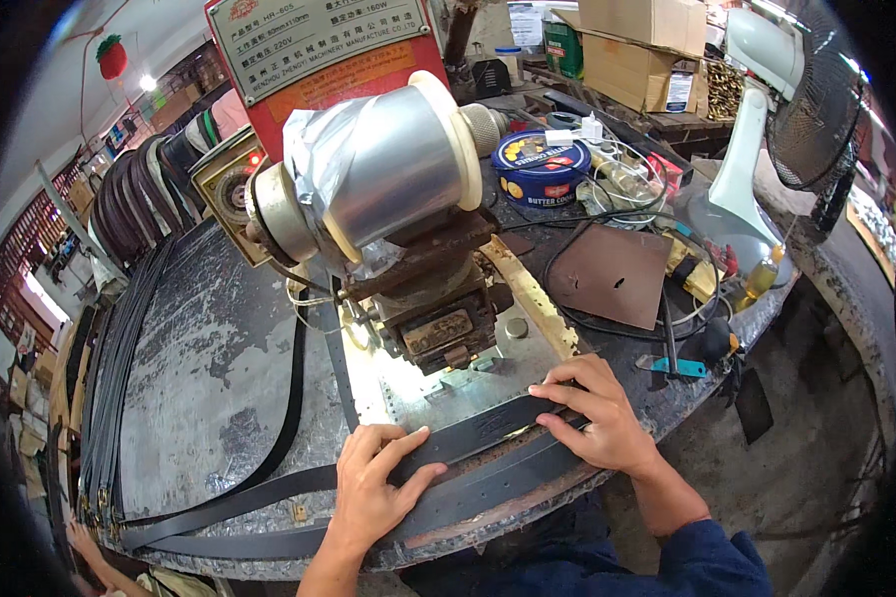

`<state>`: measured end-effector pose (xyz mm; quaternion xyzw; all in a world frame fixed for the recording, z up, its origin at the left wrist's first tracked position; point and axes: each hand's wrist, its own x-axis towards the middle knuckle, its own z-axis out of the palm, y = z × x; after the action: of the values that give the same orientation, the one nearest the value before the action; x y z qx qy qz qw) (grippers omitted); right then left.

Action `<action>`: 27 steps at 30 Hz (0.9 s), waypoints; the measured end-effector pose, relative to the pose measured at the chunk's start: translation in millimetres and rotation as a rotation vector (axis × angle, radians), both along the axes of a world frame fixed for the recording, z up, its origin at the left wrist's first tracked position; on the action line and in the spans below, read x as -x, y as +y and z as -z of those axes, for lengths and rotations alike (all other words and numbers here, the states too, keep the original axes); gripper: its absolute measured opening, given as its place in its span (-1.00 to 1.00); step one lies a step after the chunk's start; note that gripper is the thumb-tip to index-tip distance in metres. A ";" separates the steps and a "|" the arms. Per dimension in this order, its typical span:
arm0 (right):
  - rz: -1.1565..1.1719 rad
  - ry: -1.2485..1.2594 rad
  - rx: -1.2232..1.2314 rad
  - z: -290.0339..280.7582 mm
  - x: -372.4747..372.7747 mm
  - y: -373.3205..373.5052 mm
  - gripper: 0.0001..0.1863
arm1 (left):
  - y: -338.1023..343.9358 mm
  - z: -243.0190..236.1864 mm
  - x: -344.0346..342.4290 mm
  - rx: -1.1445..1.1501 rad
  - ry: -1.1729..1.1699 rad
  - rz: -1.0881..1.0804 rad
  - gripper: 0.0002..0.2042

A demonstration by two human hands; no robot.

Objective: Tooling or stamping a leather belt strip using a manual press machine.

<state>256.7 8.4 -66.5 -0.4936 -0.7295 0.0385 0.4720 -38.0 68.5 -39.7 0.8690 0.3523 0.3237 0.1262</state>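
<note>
A black leather belt strap (pixel 488 428) lies across the front of the hot-stamping machine's metal plate (pixel 513 370). My left hand (pixel 376 483) holds it near the middle, forefinger and thumb on its opposite edges. At the strap's right end, my right hand (pixel 602 423) grips it between fingers and thumb. The machine's stamping head (pixel 438 333) stands just beyond the strap, with a roll of silver foil (pixel 398 164) above it. A second dark strap (pixel 468 507) with small holes runs along the table's near edge, below my hands.
Many black straps (pixel 119 368) lie along the table's left side. To the right are a brown leather piece (pixel 612 271), a teal cutter (pixel 679 367), cables and a blue round tin (pixel 540 184). A fan (pixel 811 119) stands at the far right. Another person's hand (pixel 88 547) shows lower left.
</note>
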 end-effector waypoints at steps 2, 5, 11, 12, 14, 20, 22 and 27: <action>0.000 -0.003 0.005 -0.1 0.3 -0.4 -0.57 | -0.7 -1.2 -0.3 -0.013 0.015 -0.002 -0.51; 0.010 -0.001 0.020 -2.8 1.1 -2.0 -0.57 | 1.1 1.9 1.2 -0.034 0.000 0.009 -0.56; 0.022 -0.030 0.010 -0.6 1.0 -1.1 -0.58 | 0.7 1.5 2.3 -0.021 0.018 0.005 -0.56; 0.022 -0.024 0.015 -0.8 0.7 -1.5 -0.57 | 1.0 1.6 2.1 -0.021 0.016 0.004 -0.56; 0.022 -0.020 0.021 -1.6 0.4 -1.9 -0.57 | 1.3 1.8 1.6 -0.025 0.018 0.006 -0.56; 0.000 -0.002 -0.002 0.4 -0.9 -0.5 -0.57 | 2.0 1.8 1.6 -0.018 0.014 0.012 -0.56; 0.002 -0.003 -0.002 0.5 -1.1 -0.8 -0.57 | 2.4 3.1 1.9 -0.015 0.006 0.015 -0.56; -0.002 0.009 -0.011 0.0 -1.0 -0.8 -0.56 | 3.2 4.9 1.8 -0.021 -0.013 0.025 -0.56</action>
<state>257.7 7.6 -66.5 -0.4901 -0.7281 0.0374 0.4779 -39.8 71.6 -44.6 0.8724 0.3373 0.3314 0.1234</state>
